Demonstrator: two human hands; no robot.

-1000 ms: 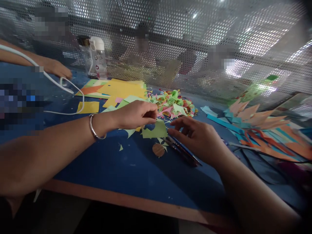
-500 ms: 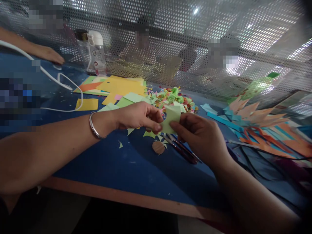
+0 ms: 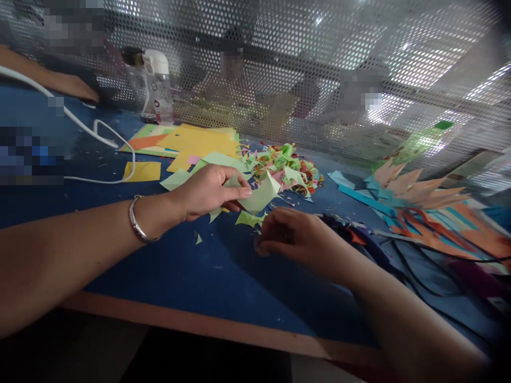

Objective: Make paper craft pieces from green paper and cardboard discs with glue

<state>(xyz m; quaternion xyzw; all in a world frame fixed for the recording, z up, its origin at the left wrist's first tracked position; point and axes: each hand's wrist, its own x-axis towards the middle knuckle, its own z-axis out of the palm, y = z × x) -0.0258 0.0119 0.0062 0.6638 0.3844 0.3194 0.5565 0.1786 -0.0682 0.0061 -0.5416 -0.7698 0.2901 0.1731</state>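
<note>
A pale green piece of paper (image 3: 261, 196) with a raised pointed corner is pinched between the thumb and fingers of my left hand (image 3: 215, 192), above the blue table. Lower and to the right, my right hand (image 3: 297, 234) is curled, its fingertips closed at the edge of a small round wooden disc (image 3: 261, 249). Those fingertips are slightly blurred and cover most of the disc. A jagged green paper offcut (image 3: 248, 219) lies between the two hands. The scissors-like tools beside the disc are now hidden behind my right hand.
A heap of coloured paper scraps (image 3: 289, 167) lies behind the hands. Yellow sheets (image 3: 203, 139) are stacked left of it, near bottles (image 3: 159, 88) and a white cable (image 3: 85, 126). Folded peach paper points (image 3: 415, 183) and dark cords stand right. Another person's hand (image 3: 77, 88) rests far left.
My right hand has let go of the green paper and moved down to the wooden disc. The paper stays in my left hand, which has shifted slightly left.
</note>
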